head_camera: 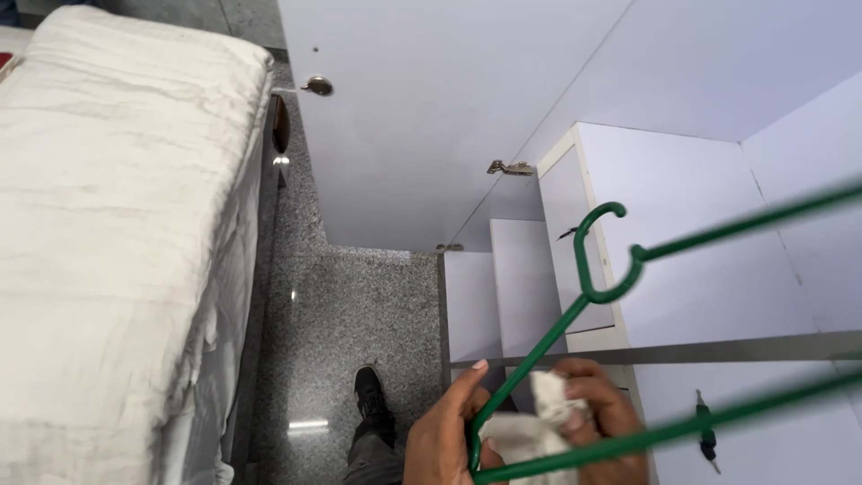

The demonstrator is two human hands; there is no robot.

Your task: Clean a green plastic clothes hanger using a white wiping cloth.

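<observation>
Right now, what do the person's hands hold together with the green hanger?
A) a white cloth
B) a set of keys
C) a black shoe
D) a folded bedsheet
A: a white cloth is bunched between the left hand and right hand, against the green hanger.

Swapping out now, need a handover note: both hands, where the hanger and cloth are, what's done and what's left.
Left hand: gripping the green hanger at its lower corner, thumb up along the bar.
Right hand: closed on a white cloth, pressed against the hanger's lower bar.
Hanger: held up in front of the open white wardrobe, hook free, nothing hung on it.
Around: bed with white sheet to the left, grey speckled floor below, one shoe visible.
Done: hanger and cloth both in hand.
Left: likely the cloth work on the hanger; it is not hung up yet.
</observation>
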